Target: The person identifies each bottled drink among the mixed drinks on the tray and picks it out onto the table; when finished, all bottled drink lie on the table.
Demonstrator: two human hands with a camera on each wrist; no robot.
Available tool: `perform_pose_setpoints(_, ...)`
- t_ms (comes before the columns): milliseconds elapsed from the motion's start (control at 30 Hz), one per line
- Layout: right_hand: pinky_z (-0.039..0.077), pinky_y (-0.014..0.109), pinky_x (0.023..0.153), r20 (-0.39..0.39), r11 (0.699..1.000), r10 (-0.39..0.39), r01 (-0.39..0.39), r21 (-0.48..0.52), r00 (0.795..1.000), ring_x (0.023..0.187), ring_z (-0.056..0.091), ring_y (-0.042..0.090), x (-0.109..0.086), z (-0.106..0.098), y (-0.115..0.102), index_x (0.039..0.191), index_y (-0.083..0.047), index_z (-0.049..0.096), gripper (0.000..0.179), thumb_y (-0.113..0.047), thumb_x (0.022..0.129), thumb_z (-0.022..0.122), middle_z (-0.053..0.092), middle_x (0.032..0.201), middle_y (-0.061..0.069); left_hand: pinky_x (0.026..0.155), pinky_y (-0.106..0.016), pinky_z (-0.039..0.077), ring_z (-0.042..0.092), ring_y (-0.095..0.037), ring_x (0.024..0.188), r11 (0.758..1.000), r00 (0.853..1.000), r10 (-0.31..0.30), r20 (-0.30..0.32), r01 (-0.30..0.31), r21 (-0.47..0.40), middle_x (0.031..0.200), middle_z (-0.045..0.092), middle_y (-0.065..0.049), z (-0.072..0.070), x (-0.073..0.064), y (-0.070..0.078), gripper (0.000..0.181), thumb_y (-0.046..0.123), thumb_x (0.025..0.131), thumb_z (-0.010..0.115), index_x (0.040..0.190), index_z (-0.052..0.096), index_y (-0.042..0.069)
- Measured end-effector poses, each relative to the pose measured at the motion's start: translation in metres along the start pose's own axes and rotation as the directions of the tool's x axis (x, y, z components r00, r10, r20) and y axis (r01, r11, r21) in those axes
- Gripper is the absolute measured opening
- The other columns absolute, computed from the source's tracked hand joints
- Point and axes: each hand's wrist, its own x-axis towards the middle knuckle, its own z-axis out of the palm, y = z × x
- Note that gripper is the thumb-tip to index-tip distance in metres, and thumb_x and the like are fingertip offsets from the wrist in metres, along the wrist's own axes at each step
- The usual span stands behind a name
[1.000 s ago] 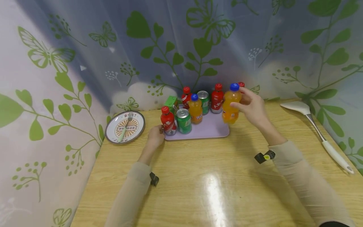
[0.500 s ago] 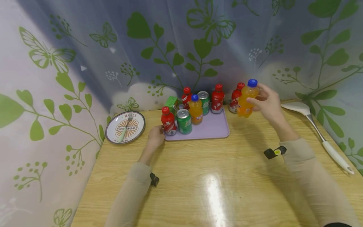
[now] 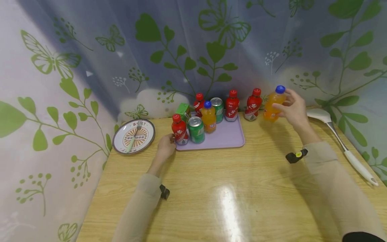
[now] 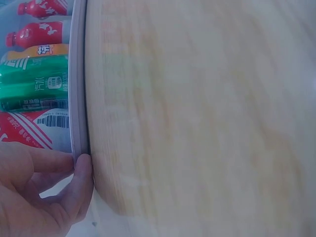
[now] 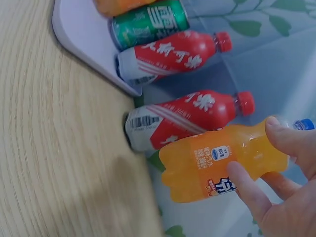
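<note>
My right hand (image 3: pixel 294 109) grips an orange soda bottle (image 3: pixel 273 105) with a blue cap, thumb and fingers around its upper part. The bottle leans slightly beside a red cola bottle (image 3: pixel 253 105) that stands on the table right of the lilac tray (image 3: pixel 229 137). At the tray's front left corner, my left hand (image 3: pixel 166 146) pinches the rim between thumb and fingers, as the left wrist view shows. Closest to it on the tray are a red bottle (image 3: pixel 179 129) and a green can (image 3: pixel 196 130). Another orange soda bottle (image 3: pixel 208 117) stands behind them.
Further back on the tray are a green carton (image 3: pixel 182 111), a second green can (image 3: pixel 217 109) and red bottles (image 3: pixel 231 106). A plate (image 3: pixel 118 137) with a fork (image 3: pixel 131 141) lies left. A white-handled spatula (image 3: pixel 356 164) lies right. A patterned curtain (image 3: pixel 181 50) hangs behind.
My right hand has carried the orange soda bottle rightward from the tray's right edge, past the red cola bottle, and it is now slightly lower. My left hand has stayed at the tray corner.
</note>
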Motion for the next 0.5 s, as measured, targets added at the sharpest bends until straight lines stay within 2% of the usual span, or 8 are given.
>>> perform_pose_setpoints(167,0.064,0.020,0.079,0.006,0.999,0.036,-0.036,0.020,0.999,0.119,0.056,0.010,0.011,0.000,0.008,0.165,-0.028,0.034,0.078,-0.017,0.098,0.072,0.042,0.167,0.020,0.109,-0.053,0.054,0.065,-0.042,0.125,1.000,1.000,-0.010,0.011,0.010,-0.008,0.129,0.070,-0.028,-0.001,0.001,0.001,0.060,-0.008,0.084,0.056,0.144,0.059,-0.005)
perform_pose_setpoints(400,0.063,0.018,0.079,-0.016,0.997,0.075,-0.075,0.023,0.997,0.142,0.047,0.035,0.024,0.002,0.019,0.166,-0.028,0.032,0.078,-0.014,0.099,0.070,0.037,0.170,0.020,0.111,-0.053,0.053,0.064,-0.042,0.127,1.000,1.000,-0.013,0.022,0.013,-0.007,0.132,0.069,-0.028,-0.001,0.002,0.000,0.061,-0.008,0.085,0.057,0.145,0.057,-0.004)
perform_pose_setpoints(500,0.063,0.019,0.080,-0.027,0.997,0.082,-0.082,0.007,0.996,0.141,0.048,0.034,0.028,0.003,0.023,0.165,-0.029,0.033,0.077,-0.014,0.099,0.070,0.037,0.170,0.019,0.109,-0.053,0.053,0.065,-0.042,0.125,1.000,1.000,-0.014,0.021,0.014,-0.005,0.130,0.070,-0.028,-0.001,0.002,0.000,0.060,-0.008,0.085,0.058,0.145,0.058,-0.004)
